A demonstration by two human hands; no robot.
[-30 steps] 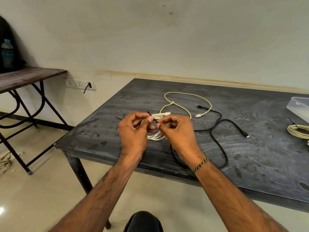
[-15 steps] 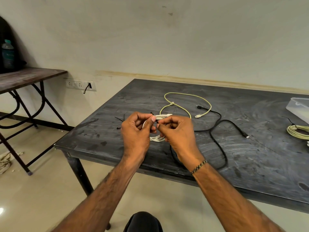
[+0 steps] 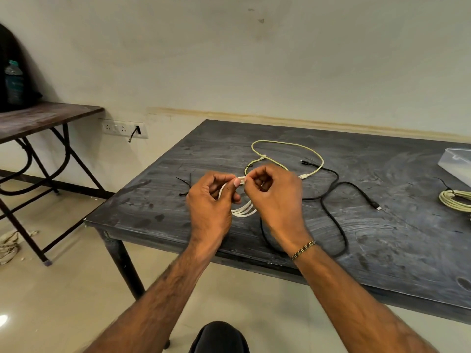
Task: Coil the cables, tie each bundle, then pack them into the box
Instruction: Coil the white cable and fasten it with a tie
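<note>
dark grey matt counter (image 3: 382, 250), scuffed with chalky streaks. white smooth plastic-sheathed coiled cable (image 3: 243, 211). black matt rubbery cable (image 3: 341, 225). clear glossy plastic box (image 3: 456, 161). brown worn wooden side table (image 3: 38, 118) on black metal legs. glossy beige tiled floor (image 3: 63, 301).

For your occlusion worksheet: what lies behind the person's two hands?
Behind the left hand and right hand, white coiled cable loops show between them, above the dark scratched table. The coil's other parts and any tie are covered by fingers.
</note>
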